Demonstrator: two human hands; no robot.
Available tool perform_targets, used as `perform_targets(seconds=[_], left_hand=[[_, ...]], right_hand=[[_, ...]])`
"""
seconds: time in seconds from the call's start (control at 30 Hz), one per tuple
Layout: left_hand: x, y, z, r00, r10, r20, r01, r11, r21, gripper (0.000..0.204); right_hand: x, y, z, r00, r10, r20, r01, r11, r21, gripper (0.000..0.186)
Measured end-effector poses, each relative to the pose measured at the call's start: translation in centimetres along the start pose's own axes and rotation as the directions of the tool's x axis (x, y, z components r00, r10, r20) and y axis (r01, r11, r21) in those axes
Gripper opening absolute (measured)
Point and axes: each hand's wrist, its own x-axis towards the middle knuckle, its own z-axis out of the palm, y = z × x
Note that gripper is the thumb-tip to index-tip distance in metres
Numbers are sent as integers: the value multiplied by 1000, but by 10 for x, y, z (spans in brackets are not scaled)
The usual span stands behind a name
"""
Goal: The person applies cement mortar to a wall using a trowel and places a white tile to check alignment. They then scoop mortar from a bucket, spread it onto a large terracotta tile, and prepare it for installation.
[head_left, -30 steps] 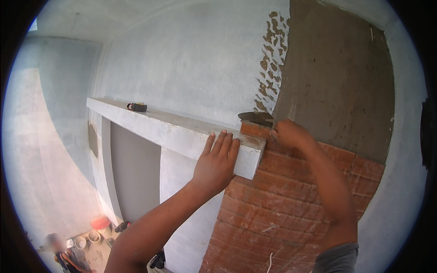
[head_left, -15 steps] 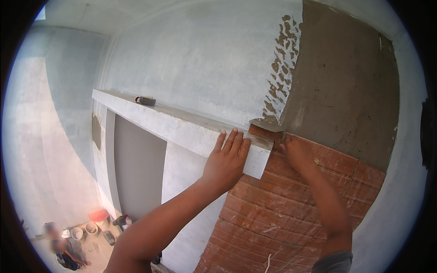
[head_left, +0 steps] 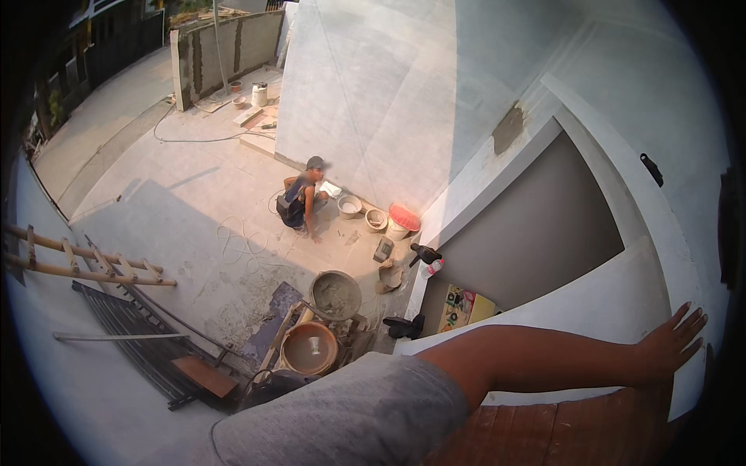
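Pale, partly sunlit floor (head_left: 210, 225) spreads across frame left; at right, the left hand (head_left: 673, 347) lies open on a long white ledge (head_left: 664, 241), reddish-brown tiles (head_left: 559, 427) below. The right hand's state cannot be told.

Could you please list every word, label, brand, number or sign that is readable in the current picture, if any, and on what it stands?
No text can be read.
Red-and-white bottle: too small to tell any print.
Multicoloured panel in the lower opening: marks too small and blurred.
White container near the far wall: too small to read.
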Motion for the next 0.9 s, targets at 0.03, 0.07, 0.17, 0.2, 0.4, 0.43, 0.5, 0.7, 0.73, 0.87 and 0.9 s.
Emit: perform_targets(seconds=[0.03, 0.07, 0.17, 0.2, 0.4, 0.43, 0.5, 0.7, 0.73, 0.87, 0.9], left_hand=[[-28, -17, -50, 979, -57, 196, 61, 998, -13, 84], [-52, -39, -117, 926, -90, 366, 110, 993, -34, 94], [-137, -113, -209, 618, -526, 585, 445, 847, 291, 116], [-164, -146, -253, 408, -685, 603, 524, 717, 460, 117], [-235, -274, -601, -37, -959, -282, 317, -279, 906, 110], [-231, -283, -639, -76, -941, -330, 315, -337, 887, 109], [-215, -294, -679, -151, -907, -393, 298, -421, 857, 109], [-266, -277, -669, 47, -978, -203, 282, -182, 942, 94], [-292, -256, -641, -3, -990, -143, 297, -138, 945, 90], [-487, -148, -620, -372, -924, 90, 375, -61, 925, 85], [-534, -108, -607, -477, -869, 133, 329, -37, 944, 83]], right_hand=[[-31, -19, 24, 993, 64, 100, -74, 992, 99, 30], [-59, -42, 41, 973, 111, 204, -148, 973, 176, 30], [-133, -77, 73, 835, 258, 486, -404, 887, 223, 29], [-156, -84, 88, 755, 297, 585, -499, 838, 220, 29], [-287, -126, 157, 216, 267, 939, -862, 504, 55, 28], [-307, -129, 161, 135, 268, 954, -890, 455, -2, 28], [-343, -132, 167, -12, 285, 958, -925, 360, -118, 28], [-428, -118, 164, -344, 368, 864, -887, 174, -427, 27], [-436, -111, 160, -390, 388, 835, -865, 157, -477, 27], [-442, -118, 171, -555, 306, 773, -736, 253, -628, 27], [-417, -128, 174, -510, 166, 844, -752, 390, -531, 31]])
